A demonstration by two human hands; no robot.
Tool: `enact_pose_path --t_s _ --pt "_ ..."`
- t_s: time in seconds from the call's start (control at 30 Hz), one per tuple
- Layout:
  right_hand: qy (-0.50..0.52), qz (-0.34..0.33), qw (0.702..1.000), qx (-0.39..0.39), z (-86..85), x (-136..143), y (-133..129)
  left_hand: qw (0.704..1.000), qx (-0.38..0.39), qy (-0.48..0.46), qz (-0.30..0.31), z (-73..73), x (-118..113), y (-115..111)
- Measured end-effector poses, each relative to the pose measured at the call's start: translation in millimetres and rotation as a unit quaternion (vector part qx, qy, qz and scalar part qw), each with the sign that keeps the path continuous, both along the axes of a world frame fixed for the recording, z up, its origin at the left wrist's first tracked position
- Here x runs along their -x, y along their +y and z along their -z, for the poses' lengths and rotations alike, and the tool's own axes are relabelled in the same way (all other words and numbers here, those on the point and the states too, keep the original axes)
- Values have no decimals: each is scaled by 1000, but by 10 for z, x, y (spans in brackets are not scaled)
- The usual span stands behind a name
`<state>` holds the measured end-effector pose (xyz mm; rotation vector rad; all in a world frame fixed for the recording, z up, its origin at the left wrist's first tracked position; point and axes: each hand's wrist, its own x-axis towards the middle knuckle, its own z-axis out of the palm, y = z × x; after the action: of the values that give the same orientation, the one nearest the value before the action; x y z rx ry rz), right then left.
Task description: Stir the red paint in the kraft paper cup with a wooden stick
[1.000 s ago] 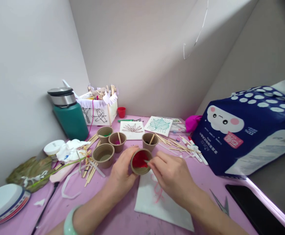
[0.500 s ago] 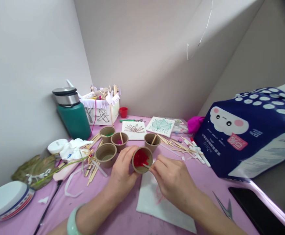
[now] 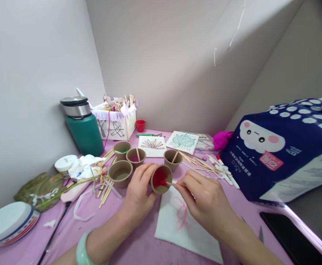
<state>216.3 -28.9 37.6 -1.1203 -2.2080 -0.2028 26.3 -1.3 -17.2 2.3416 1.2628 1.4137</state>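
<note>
My left hand (image 3: 141,191) is wrapped round a brown cup (image 3: 161,179) with red paint inside, its mouth tilted toward me. Pinched in the fingers of my right hand (image 3: 202,193) is a thin stick (image 3: 172,184), its red-coated tip inside the cup's mouth. Below both hands lies a white cloth (image 3: 177,235) with a pink line drawing on it. Behind the held cup stand several more brown cups, among them one with magenta paint and a stick (image 3: 136,155), one with green (image 3: 122,149) and one with a dark content and a stick (image 3: 172,159).
A green bottle (image 3: 85,132) and a decorated box (image 3: 116,123) stand at the back left. A white bowl (image 3: 9,224) is front left. On the right are a large blue package (image 3: 260,162), scissors (image 3: 261,234) partly under my forearm, and a black phone (image 3: 290,235).
My right hand has shifted a little right and up with the stick, uncovering more of the pink drawing. The stick's tip now shows red at the cup's mouth.
</note>
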Motion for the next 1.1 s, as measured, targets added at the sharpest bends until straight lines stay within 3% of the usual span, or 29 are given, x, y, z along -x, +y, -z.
enact_pose_path --t_s 0.13,0.43,0.6,0.73,1.1 --pt "-24 -15 1000 7 17 -36 20 1000 4 -4 -5 -8 -5 0" --pt "-36 25 998 -51 66 -20 76 1000 12 6 6 0 -13 -4" --pt "-12 -18 1000 16 77 -2 66 1000 6 2 6 4 -13 13" --pt "21 -6 999 24 101 -8 81 1000 3 -2 14 -3 -11 10" --pt "-61 42 996 -53 201 71 106 1000 25 -7 17 -4 -18 -3"
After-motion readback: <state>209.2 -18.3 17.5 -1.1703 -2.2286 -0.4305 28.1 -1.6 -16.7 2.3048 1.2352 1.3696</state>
